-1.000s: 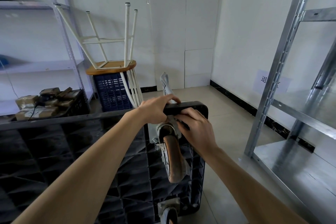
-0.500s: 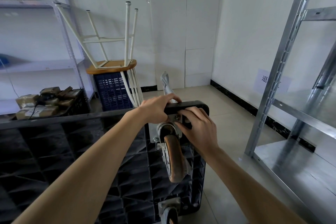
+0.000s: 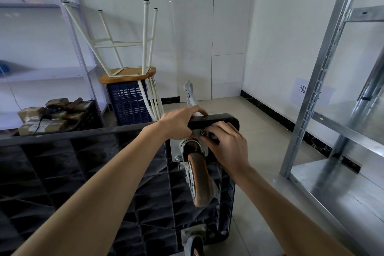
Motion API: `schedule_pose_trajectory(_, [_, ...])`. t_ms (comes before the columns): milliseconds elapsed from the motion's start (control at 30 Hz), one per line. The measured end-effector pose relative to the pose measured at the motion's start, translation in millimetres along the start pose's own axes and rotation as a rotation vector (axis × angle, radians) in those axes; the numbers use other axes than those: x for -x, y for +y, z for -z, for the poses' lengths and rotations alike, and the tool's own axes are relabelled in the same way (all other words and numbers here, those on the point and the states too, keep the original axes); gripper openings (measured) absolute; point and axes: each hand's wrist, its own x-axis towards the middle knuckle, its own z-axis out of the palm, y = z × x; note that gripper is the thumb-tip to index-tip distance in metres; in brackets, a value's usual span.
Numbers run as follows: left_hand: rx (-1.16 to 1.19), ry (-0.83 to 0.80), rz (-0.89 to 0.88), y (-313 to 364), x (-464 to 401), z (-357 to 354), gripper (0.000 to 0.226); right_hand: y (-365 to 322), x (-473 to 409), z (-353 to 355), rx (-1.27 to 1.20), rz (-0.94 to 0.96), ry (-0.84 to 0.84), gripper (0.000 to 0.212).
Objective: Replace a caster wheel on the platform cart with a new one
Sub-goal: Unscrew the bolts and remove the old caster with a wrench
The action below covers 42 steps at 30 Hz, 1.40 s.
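The black platform cart [image 3: 87,172] stands tipped on its side, ribbed underside toward me. A caster with a worn orange wheel [image 3: 200,181] sticks out from its metal mounting plate [image 3: 176,149] near the cart's top right corner. My left hand [image 3: 178,124] grips the cart's upper edge just above the caster. My right hand [image 3: 226,147] is at the plate's upper right corner, fingertips pinching a small nut or bolt [image 3: 202,133] there. A second caster [image 3: 194,241] shows at the cart's lower edge.
A metal shelving rack [image 3: 324,97] stands close on the right. At the back, an upturned white stool [image 3: 126,48] rests on a blue crate [image 3: 128,102]. A black crate of wrapped packages [image 3: 52,116] sits left. The cart's grey handle [image 3: 190,95] pokes up behind my left hand.
My right hand has shifted slightly right and its fingers have turned at the plate's corner fastener, now showing between them. My left hand stays on the cart's edge.
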Motion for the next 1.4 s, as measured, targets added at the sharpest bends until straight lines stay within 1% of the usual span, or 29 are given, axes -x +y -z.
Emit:
schedule_pose_trajectory(67, [-0.004, -0.002, 0.0, 0, 0, 0, 0.076, 1, 0, 0, -0.014, 0.046, -0.007, 0.012])
schedule_pose_trajectory(200, [-0.008, -0.004, 0.0, 0, 0, 0, 0.076, 2, 2, 1, -0.01, 0.143, -0.035, 0.02])
schedule_pose_trajectory(267, [-0.008, -0.005, -0.001, 0, 0, 0, 0.075, 0, 1, 2, 0.001, 0.143, -0.036, 0.025])
schedule_pose_trajectory(333, [-0.004, -0.005, -0.001, 0, 0, 0, 0.075, -1, 0, 2, 0.013, 0.106, -0.026, 0.028])
schedule_pose_trajectory(367, [-0.004, -0.002, -0.001, 0, 0, 0, 0.075, -1, 0, 3, 0.012, 0.083, -0.017, 0.027])
schedule_pose_trajectory(433, [-0.006, -0.001, -0.001, 0, 0, 0, 0.077, 0, -1, 4, -0.004, 0.058, -0.006, 0.019])
schedule_pose_trajectory(500, [-0.012, -0.004, -0.002, 0, 0, 0, 0.077, 1, -1, 4, -0.03, 0.067, -0.015, 0.012])
schedule_pose_trajectory(700, [-0.026, -0.004, -0.008, 0, 0, 1, 0.074, 3, -1, 6, -0.02, 0.195, -0.089, 0.017])
schedule_pose_trajectory(833, [-0.016, -0.008, -0.009, 0, 0, 1, 0.074, 7, -5, 10, -0.059, 0.232, -0.149, 0.018])
schedule_pose_trajectory(933, [-0.006, -0.014, -0.002, 0, -1, 1, 0.073, 9, -7, 11, -0.102, 0.227, -0.177, 0.017])
schedule_pose_trajectory(1067, [-0.005, -0.011, -0.001, 0, 0, 1, 0.073, 10, -7, 10, -0.131, 0.165, -0.185, 0.014])
schedule_pose_trajectory(1200, [-0.009, -0.012, 0.005, 1, 1, 1, 0.073, 5, -8, 3, -0.167, 0.11, -0.14, 0.012])
schedule_pose_trajectory(1300, [-0.013, -0.011, 0.005, 1, 1, 2, 0.073, 2, -5, 6, -0.144, 0.166, -0.116, 0.023])
schedule_pose_trajectory(1400, [-0.003, -0.014, 0.011, 0, 1, 0, 0.074, 2, -4, 11, -0.116, 0.246, -0.14, 0.036])
